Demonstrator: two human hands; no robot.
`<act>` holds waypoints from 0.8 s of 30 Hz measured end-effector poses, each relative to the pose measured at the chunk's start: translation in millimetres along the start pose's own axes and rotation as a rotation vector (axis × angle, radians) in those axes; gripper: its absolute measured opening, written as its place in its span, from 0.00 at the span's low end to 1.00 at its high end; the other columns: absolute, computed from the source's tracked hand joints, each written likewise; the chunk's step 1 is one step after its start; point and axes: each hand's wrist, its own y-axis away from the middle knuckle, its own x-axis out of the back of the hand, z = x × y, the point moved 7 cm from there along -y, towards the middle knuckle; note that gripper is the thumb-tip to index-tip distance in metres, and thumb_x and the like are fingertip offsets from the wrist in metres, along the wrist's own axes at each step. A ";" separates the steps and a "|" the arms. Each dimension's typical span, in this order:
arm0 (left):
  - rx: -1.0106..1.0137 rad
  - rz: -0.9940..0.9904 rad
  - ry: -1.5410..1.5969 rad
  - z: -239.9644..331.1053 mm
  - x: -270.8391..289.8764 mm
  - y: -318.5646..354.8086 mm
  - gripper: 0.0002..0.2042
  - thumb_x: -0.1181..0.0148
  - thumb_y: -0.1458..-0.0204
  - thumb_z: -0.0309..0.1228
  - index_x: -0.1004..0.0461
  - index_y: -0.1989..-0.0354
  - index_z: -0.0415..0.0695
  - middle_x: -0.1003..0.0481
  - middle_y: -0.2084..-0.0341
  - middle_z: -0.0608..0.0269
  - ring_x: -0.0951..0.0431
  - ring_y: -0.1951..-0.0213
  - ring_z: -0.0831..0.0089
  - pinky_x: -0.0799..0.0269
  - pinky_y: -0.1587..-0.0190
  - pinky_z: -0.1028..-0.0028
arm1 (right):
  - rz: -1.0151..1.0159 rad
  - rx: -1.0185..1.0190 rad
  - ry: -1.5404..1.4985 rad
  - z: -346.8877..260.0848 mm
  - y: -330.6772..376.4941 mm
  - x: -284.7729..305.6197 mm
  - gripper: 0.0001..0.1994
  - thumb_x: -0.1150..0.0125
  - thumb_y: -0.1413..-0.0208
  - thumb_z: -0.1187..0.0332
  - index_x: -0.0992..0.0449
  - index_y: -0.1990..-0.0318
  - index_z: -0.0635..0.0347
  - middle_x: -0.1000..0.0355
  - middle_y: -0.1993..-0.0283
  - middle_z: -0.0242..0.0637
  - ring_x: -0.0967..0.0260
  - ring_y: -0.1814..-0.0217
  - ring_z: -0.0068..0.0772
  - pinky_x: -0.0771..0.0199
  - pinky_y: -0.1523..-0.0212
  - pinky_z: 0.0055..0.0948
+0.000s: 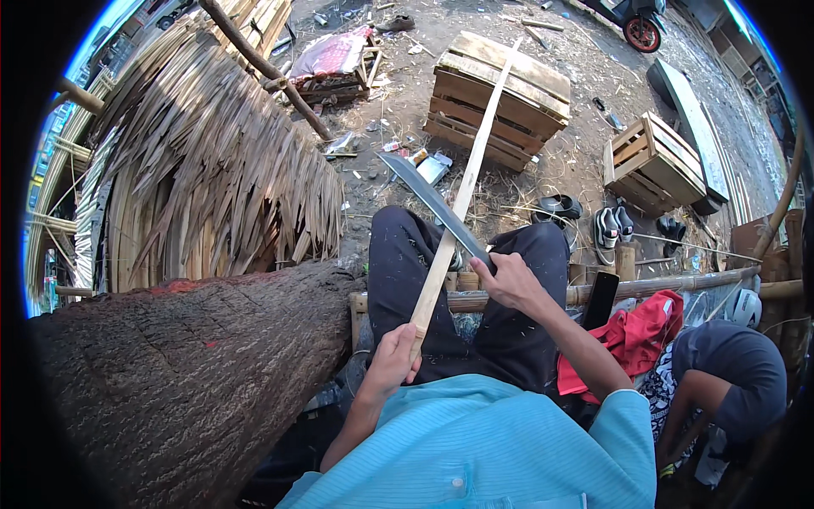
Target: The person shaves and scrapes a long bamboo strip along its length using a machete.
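Observation:
A long pale bamboo strip (pixel 471 174) slants away from my lap, its far end lying over a wooden crate (pixel 500 93). Its near end is gripped in my left hand (pixel 393 360), close to my body. My right hand (pixel 509 281) is closed round the handle of a machete (pixel 434 202), the handle itself mostly hidden by my fingers. The dark blade points up and to the left, crossing the strip above my knees. Whether the edge bites into the strip or only lies against it, I cannot tell.
A thick tree trunk (pixel 195 365) fills the lower left, below bundled dry thatch (pixel 229 144). At the right are a red cloth (pixel 632 335), a black phone (pixel 601 300), a bent-over person (pixel 729 373), shoes (pixel 607 229) and a smaller crate (pixel 655 161). A bamboo rail (pixel 581 294) runs by my legs.

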 end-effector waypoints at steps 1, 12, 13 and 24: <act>0.015 -0.020 0.049 -1.9 -3.3 -0.7 0.17 0.66 0.37 0.41 0.35 0.67 0.41 0.40 0.91 0.69 0.44 0.93 0.84 0.50 0.92 0.82 | -0.005 0.004 0.000 -4.0 1.5 -2.1 0.33 0.53 0.48 0.40 0.26 0.72 0.70 0.30 0.80 0.55 0.30 0.72 0.59 0.29 0.67 0.46; -0.020 0.122 -0.126 16.0 6.7 -9.9 0.19 0.64 0.38 0.41 0.31 0.66 0.38 0.38 0.90 0.68 0.41 0.92 0.83 0.45 0.90 0.81 | -0.131 0.371 0.006 -47.3 41.7 -43.1 0.32 0.50 0.52 0.39 0.23 0.68 0.67 0.32 0.84 0.52 0.30 0.78 0.53 0.29 0.73 0.42; -0.035 0.096 -0.149 15.4 8.5 -11.8 0.19 0.64 0.38 0.41 0.31 0.66 0.38 0.37 0.90 0.68 0.41 0.92 0.83 0.45 0.90 0.81 | -0.160 0.287 0.054 -39.2 33.0 -41.9 0.32 0.49 0.52 0.40 0.24 0.68 0.68 0.32 0.83 0.52 0.29 0.77 0.53 0.29 0.72 0.42; 0.010 0.160 -0.035 5.4 9.7 -13.1 0.18 0.64 0.38 0.40 0.33 0.71 0.39 0.38 0.89 0.68 0.41 0.91 0.84 0.46 0.91 0.82 | -0.190 0.395 0.096 -63.2 55.4 -49.8 0.30 0.49 0.53 0.39 0.23 0.71 0.65 0.33 0.86 0.49 0.30 0.80 0.50 0.29 0.74 0.43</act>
